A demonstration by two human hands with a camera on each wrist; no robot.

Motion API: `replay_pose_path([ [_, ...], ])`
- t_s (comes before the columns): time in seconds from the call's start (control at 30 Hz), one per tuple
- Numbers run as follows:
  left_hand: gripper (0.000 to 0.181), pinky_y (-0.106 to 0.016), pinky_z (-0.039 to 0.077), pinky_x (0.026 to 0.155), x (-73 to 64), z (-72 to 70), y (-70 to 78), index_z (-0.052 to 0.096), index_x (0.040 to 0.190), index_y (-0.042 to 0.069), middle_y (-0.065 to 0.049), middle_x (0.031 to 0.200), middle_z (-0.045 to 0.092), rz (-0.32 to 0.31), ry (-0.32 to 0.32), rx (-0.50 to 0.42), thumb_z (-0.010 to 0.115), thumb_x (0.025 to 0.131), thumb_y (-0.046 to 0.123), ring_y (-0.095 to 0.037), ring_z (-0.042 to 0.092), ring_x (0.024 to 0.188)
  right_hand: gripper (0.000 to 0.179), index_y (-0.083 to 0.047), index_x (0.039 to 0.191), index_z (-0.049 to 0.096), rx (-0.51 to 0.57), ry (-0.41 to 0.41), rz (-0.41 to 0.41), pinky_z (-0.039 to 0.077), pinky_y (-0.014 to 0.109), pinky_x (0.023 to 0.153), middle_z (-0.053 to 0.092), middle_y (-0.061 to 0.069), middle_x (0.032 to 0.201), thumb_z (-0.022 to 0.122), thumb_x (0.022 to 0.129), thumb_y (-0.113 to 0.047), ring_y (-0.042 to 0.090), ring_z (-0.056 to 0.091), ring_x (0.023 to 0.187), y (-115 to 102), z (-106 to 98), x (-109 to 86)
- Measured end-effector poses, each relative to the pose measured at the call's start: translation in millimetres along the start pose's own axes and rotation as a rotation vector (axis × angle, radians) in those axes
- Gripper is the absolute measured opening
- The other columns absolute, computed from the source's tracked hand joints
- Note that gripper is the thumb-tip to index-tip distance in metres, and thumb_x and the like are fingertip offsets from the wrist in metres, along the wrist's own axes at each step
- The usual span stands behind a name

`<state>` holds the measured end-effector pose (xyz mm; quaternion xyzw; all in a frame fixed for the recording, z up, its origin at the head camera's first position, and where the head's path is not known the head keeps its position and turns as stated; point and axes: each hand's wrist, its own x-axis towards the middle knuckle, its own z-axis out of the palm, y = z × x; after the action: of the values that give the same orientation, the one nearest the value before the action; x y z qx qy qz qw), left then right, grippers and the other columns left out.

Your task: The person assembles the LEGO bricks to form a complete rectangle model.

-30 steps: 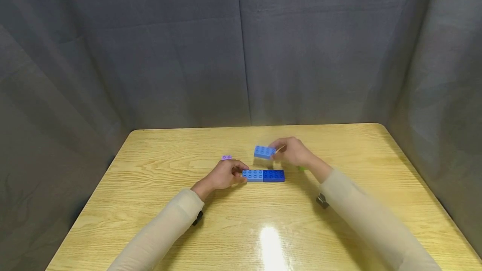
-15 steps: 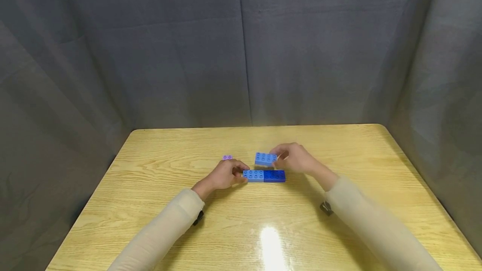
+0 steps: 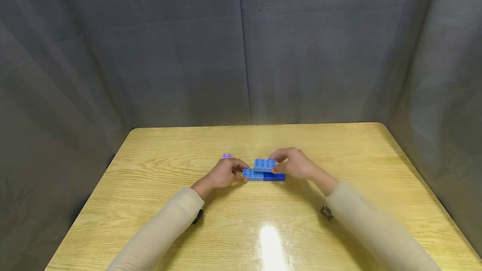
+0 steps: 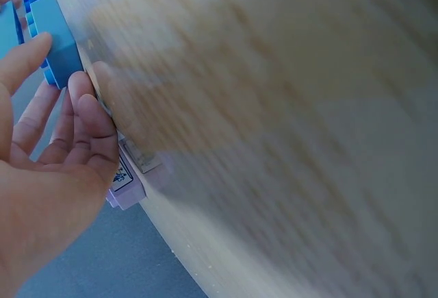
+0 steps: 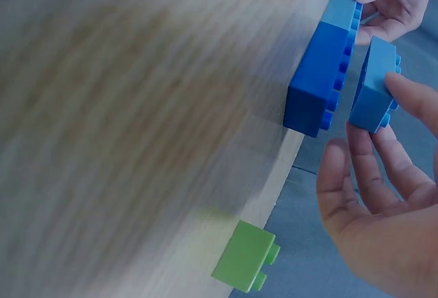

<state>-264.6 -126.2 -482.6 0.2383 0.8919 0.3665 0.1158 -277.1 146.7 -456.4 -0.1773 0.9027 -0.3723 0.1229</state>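
Note:
Two toy building bricks lie end to end on the table in the head view: a light blue brick [image 3: 250, 175] at left and a dark blue brick [image 3: 278, 177] at right. My left hand [image 3: 224, 173] pinches the left end of that light blue brick between thumb and fingers. Above the join, a second light blue brick [image 3: 265, 164] is gripped at its right end by my right hand [image 3: 295, 163]. In the right wrist view this upper brick [image 5: 375, 85] sits slightly apart from the studs below, its studs facing away from the table.
Behind my left hand stands a small purple brick [image 3: 227, 156], its printed side [image 4: 124, 180] visible in the left wrist view. A green brick [image 5: 244, 257] rests on the wooden table [image 3: 241, 216] near my right hand. Grey curtains [image 3: 180, 62] surround the table.
My right hand has brought the upper light blue brick toward me and down, closer over the two table bricks. My left hand has kept its place.

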Motion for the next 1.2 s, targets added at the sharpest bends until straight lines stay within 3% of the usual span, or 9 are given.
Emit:
replay_pose_path([
  [0.2, 0.033, -0.022, 0.05, 0.07, -0.3, -0.6, -0.1, 0.07, 0.12, 0.006, -0.006, 0.101, 0.069, -0.019, 0.004, -0.017, 0.077, 0.089, 0.013, -0.01, 0.055, 0.075, 0.027, -0.019, 0.112, 0.073, -0.002, -0.006, -0.015, 0.05, 0.053, 0.097, 0.073, 0.004, 0.113, 0.079, 0.086, -0.02, 0.029, 0.066, 0.112, 0.7, 4.0, -2.1],
  [0.5, 0.033, -0.02, 0.047, 0.066, 0.5, 0.6, -0.4, 0.07, 0.119, 0.007, -0.005, 0.099, 0.07, -0.012, 0.012, 0.012, 0.077, 0.088, 0.014, -0.008, 0.054, 0.073, 0.029, -0.013, 0.115, 0.072, 0.008, -0.045, -0.036, 0.058, 0.043, 0.088, 0.072, 0.009, 0.118, 0.078, 0.087, -0.018, 0.033, 0.069, 0.111, -4.6, 7.7, -6.0],
  [0.97, 0.033, -0.02, 0.048, 0.064, 0.7, -0.5, 0.5, 0.07, 0.12, 0.007, -0.006, 0.102, 0.069, -0.036, 0.01, -0.019, 0.078, 0.088, 0.013, -0.01, 0.055, 0.074, 0.029, -0.015, 0.115, 0.072, -0.06, -0.047, -0.049, 0.057, 0.04, 0.087, 0.073, 0.004, 0.112, 0.079, 0.087, -0.021, 0.025, 0.069, 0.107, -5.5, 9.2, -3.2],
  [1.2, 0.035, -0.02, 0.051, 0.063, 0.8, -2.2, 3.5, 0.069, 0.12, 0.005, -0.011, 0.113, 0.07, 0.011, 0.023, -0.029, 0.078, 0.087, 0.013, -0.009, 0.059, 0.074, 0.028, -0.016, 0.113, 0.073, -0.054, -0.051, -0.044, 0.056, 0.037, 0.085, 0.074, 0.0, 0.105, 0.08, 0.086, -0.021, 0.02, 0.068, 0.101, -4.7, 8.9, -2.6],
])
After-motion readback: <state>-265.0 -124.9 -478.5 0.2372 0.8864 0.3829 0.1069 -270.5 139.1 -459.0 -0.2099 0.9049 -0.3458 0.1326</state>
